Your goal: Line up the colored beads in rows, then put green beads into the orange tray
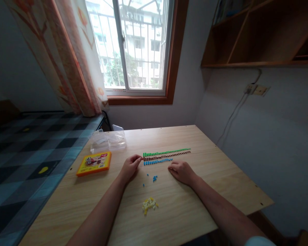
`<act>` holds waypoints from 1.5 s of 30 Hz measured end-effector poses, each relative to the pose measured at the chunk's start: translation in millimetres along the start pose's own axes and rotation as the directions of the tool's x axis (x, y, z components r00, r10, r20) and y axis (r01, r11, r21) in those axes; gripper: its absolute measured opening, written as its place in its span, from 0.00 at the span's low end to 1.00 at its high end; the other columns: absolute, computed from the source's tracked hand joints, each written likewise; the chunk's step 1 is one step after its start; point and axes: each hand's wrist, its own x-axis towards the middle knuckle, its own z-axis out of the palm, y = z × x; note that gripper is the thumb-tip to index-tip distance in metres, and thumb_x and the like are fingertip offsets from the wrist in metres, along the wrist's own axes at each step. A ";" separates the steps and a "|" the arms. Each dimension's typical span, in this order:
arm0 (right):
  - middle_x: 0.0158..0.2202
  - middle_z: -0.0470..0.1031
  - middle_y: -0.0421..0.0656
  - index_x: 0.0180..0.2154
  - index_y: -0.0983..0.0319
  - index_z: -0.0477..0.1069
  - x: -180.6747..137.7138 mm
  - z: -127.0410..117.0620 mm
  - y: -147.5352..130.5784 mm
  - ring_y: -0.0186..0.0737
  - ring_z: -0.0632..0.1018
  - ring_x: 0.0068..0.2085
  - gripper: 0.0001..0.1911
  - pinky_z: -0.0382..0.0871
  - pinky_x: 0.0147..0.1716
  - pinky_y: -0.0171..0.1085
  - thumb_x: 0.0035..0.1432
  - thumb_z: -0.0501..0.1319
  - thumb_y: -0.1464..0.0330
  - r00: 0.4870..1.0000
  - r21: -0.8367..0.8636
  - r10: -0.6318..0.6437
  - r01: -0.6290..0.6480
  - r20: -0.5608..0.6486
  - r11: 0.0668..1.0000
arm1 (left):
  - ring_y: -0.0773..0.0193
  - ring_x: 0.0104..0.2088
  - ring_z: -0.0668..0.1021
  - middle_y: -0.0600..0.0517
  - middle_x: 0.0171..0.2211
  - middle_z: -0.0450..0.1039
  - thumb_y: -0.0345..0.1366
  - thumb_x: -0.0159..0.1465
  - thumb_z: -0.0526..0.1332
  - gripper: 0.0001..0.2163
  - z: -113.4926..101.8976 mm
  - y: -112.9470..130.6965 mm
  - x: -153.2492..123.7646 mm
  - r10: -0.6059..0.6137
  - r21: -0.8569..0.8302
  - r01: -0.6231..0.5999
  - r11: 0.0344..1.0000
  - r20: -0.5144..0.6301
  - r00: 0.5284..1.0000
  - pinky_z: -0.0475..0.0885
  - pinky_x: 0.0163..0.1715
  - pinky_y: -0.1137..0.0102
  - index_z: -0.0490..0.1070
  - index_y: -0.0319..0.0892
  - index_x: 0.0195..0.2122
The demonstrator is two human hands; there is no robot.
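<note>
Three rows of small bricks run left to right on the table: a green row at the back, a brown row in the middle and a shorter blue row in front. My left hand rests at the left end of the rows, its fingers curled together by the brown and blue bricks. At the right end of the blue row lies my right hand, fingers bent and pressed together; whatever they may hold is hidden. Several loose blue bricks lie between my hands. Nearer me is a pile of yellow and cream bricks.
On the left of the wooden table lies an orange-yellow box. Behind it stands a clear plastic case. A bed with a checked cover adjoins the left side. A wall borders the right, below wooden shelves.
</note>
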 end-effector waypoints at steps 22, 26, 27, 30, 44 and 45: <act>0.39 0.82 0.42 0.39 0.55 0.83 -7.6 -5.7 43.7 0.39 0.81 0.40 0.11 0.71 0.41 0.33 0.64 0.60 0.65 0.953 -0.050 0.282 -0.289 -0.112 0.956 | 0.55 0.35 0.78 0.49 0.31 0.80 0.48 0.58 0.62 0.15 0.9 -3.0 0.9 0.066 0.074 -0.069 0.995 0.048 0.997 0.71 0.41 0.65 0.78 0.41 0.30; 0.42 0.83 0.43 0.43 0.54 0.82 -3.8 -3.1 41.3 0.40 0.81 0.42 0.12 0.72 0.41 0.33 0.65 0.59 0.66 0.951 -0.057 0.287 -0.294 -0.113 0.954 | 0.54 0.36 0.78 0.49 0.32 0.81 0.48 0.58 0.62 0.15 0.3 -2.7 1.6 0.069 0.083 -0.072 0.994 0.045 0.997 0.71 0.42 0.64 0.78 0.41 0.30; 0.42 0.82 0.43 0.44 0.54 0.82 -2.4 -2.3 40.6 0.40 0.81 0.42 0.12 0.72 0.41 0.33 0.66 0.59 0.66 0.952 -0.058 0.286 -0.294 -0.112 0.954 | 0.54 0.36 0.78 0.49 0.32 0.81 0.48 0.58 0.62 0.15 0.2 -2.4 1.8 0.069 0.084 -0.073 0.994 0.046 0.997 0.72 0.42 0.64 0.78 0.41 0.30; 0.43 0.82 0.43 0.45 0.54 0.81 1.1 -0.3 38.6 0.39 0.81 0.42 0.13 0.72 0.40 0.32 0.67 0.58 0.66 0.955 -0.057 0.279 -0.286 -0.106 0.957 | 0.54 0.36 0.78 0.49 0.31 0.81 0.48 0.58 0.62 0.15 0.0 -1.8 1.8 0.068 0.087 -0.072 0.994 0.049 0.996 0.71 0.41 0.64 0.78 0.41 0.29; 0.43 0.82 0.42 0.47 0.53 0.81 2.5 1.4 41.2 0.39 0.81 0.42 0.13 0.73 0.43 0.34 0.67 0.58 0.65 0.957 0.005 0.267 -0.268 -0.111 0.963 | 0.56 0.34 0.77 0.49 0.29 0.79 0.50 0.57 0.62 0.16 0.8 -3.4 1.6 0.058 0.082 -0.060 0.995 0.036 0.998 0.71 0.39 0.66 0.78 0.41 0.29; 0.43 0.82 0.42 0.47 0.53 0.81 2.4 2.0 41.4 0.39 0.81 0.42 0.13 0.73 0.43 0.34 0.67 0.58 0.65 0.957 0.006 0.268 -0.269 -0.114 0.963 | 0.56 0.34 0.77 0.49 0.29 0.79 0.49 0.57 0.62 0.16 0.7 -3.5 1.5 0.059 0.082 -0.062 0.995 0.036 0.998 0.71 0.39 0.65 0.78 0.41 0.29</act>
